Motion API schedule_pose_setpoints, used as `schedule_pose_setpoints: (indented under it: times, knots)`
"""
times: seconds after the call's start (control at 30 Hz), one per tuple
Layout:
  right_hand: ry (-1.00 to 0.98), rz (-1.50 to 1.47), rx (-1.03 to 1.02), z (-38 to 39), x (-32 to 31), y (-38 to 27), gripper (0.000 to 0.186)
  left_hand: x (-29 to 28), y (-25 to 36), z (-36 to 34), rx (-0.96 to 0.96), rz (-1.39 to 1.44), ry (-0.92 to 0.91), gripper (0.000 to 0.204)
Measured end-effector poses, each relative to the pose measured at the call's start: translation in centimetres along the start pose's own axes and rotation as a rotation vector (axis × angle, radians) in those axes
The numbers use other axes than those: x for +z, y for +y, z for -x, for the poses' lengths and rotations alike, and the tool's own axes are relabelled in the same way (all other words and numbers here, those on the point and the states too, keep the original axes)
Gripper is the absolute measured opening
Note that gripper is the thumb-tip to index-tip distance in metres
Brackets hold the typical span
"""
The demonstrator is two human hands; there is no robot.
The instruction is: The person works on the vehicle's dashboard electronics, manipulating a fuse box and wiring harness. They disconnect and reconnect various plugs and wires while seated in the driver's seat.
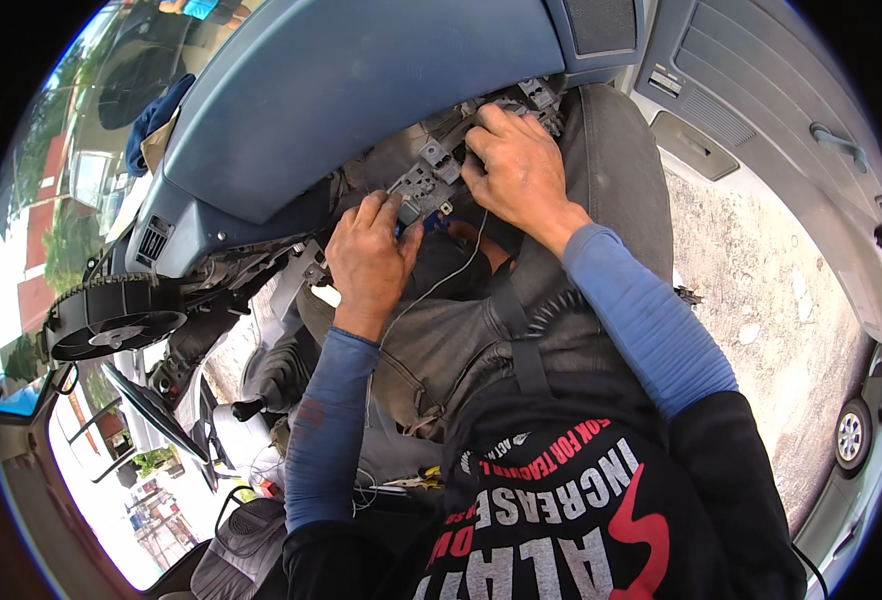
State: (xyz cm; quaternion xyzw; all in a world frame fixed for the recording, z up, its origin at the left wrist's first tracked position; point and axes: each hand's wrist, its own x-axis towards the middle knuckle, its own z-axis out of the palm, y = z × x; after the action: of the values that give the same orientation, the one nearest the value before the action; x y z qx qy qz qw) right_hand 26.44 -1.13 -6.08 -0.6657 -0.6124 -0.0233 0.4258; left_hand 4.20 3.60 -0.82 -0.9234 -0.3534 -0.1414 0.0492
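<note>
Beneath the blue-grey dashboard [361, 90], an exposed grey metal bracket [416, 190] with mounted fittings runs diagonally. My left hand [366, 260] has curled fingers on the lower left end of its middle section. Higher up, my right hand [516, 175] grips farther along the bracket, its fingertips partly hidden. A thin wire [426, 295] hangs down between my hands. Below the bracket are a small blue part [436, 222] and a dark shape with some skin [456, 262], apparently part of another person, largely hidden.
My legs [611, 170] extend under the dashboard. At left are a steering wheel [116, 320], gear lever [261, 400] and dark cloth [161, 120] on the dash. The open door [741, 60] is at right, over rough pavement [761, 280], with a car wheel [851, 435] beyond.
</note>
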Motion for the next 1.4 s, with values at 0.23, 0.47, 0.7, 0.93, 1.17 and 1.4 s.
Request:
schedule_pose_setpoints:
  times: [0.23,0.47,0.7,0.93,1.17,1.4]
  knots:
    - [0.008,-0.018,0.013,0.0,-0.3,0.0,0.013,0.0,0.1,0.0,0.024,0.023,0.027,0.042]
    - [0.032,-0.036,-0.029,-0.4,0.0,-0.5,0.017,-0.5,0.0,0.5,0.001,0.029,0.022,0.043]
    - [0.048,-0.026,-0.013,-0.1,-0.3,0.0,0.018,0.4,0.1,0.4,0.026,0.045,0.001,0.043]
    - [0.034,-0.012,-0.032,-0.5,-0.3,-0.8,0.017,-0.1,-0.1,1.2,-0.006,0.020,-0.061,0.044]
    - [0.015,0.006,-0.022,-0.1,-0.1,-0.4,0.019,0.2,0.0,1.3,-0.013,0.029,-0.066,0.045]
    - [0.004,0.020,-0.046,-0.1,-0.1,-0.4,0.019,0.2,-0.1,1.3,0.014,0.050,-0.059,0.048]
